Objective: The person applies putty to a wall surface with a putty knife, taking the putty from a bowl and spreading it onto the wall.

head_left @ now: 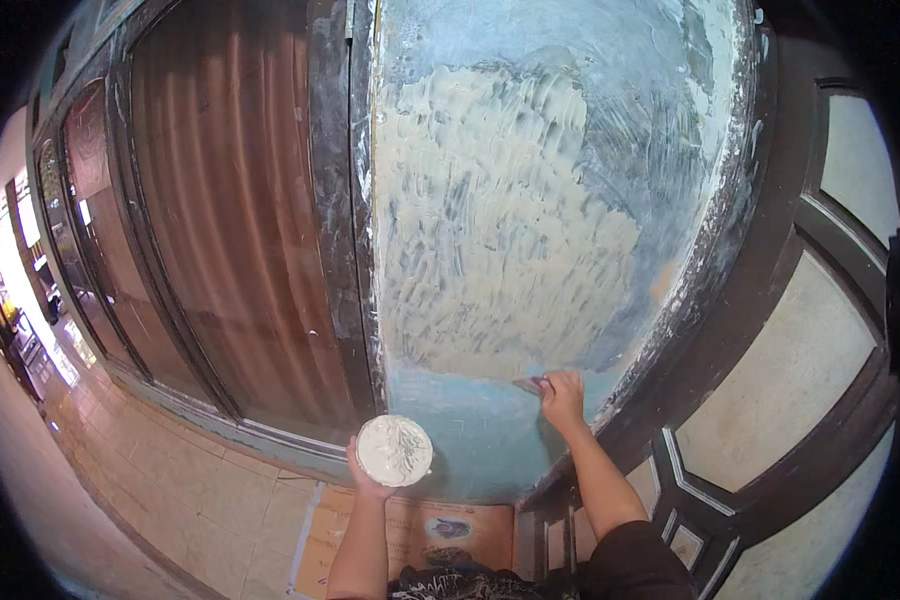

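My left hand (368, 478) grips a round container (395, 448) of off-white paste with a smeared surface, held below the coated area at the lower middle of the view. My right hand (562, 400) is closed on a putty knife (530, 385), its blade at the lower edge of a patch of beige paste (500, 230). The patch has short uneven strokes and lies on a pale blue-grey wall panel (470, 420), with bare painted surface around it.
A dark-framed glass panel (230, 230) with brown curtain behind stands left of the wall. A dark wooden door frame (735, 500) with pale inset panels is on the right. A cardboard sheet (330, 520) lies on the tiled floor (200, 500); a bright doorway (25, 260) shows far left.
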Available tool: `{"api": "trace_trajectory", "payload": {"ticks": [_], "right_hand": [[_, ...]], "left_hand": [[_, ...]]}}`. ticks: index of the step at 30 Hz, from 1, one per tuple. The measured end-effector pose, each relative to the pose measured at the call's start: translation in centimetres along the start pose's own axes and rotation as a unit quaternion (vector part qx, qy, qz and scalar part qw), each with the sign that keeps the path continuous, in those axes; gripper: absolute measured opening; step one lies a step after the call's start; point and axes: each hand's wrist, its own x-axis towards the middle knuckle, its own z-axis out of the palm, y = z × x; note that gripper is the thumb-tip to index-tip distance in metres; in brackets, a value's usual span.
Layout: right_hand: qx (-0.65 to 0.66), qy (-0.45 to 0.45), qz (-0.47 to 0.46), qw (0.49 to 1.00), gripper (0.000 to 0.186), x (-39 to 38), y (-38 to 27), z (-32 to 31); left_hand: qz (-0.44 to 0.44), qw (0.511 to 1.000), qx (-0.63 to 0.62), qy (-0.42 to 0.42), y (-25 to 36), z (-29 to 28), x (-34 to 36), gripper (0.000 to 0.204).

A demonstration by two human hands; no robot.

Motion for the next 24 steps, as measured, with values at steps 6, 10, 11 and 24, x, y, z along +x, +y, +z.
{"api": "trace_trajectory", "payload": {"ticks": [6,10,11,24], "right_hand": [[-0.025,0.019,0.003,1.000,0.012,1.8,-0.1,-0.8],[0.024,0.059,0.000,0.998,0.013,3.2,-1.3,-1.4],[0.018,0.038,0.003,0.999,0.014,2.7,-1.1,-1.3],[0.004,0.037,-0.017,0.999,0.019,3.8,-1.0,-0.8]], "left_hand": [[0.015,0.999,0.014,0.036,0.4,0.3,-0.7,0.082],[0.019,0.999,0.023,0.028,0.2,-0.7,-0.6,0.087],[0.007,1.000,0.020,0.017,0.1,-0.2,-0.7,0.087],[0.008,1.000,0.020,0.005,-0.4,0.9,-1.3,0.085]]}}
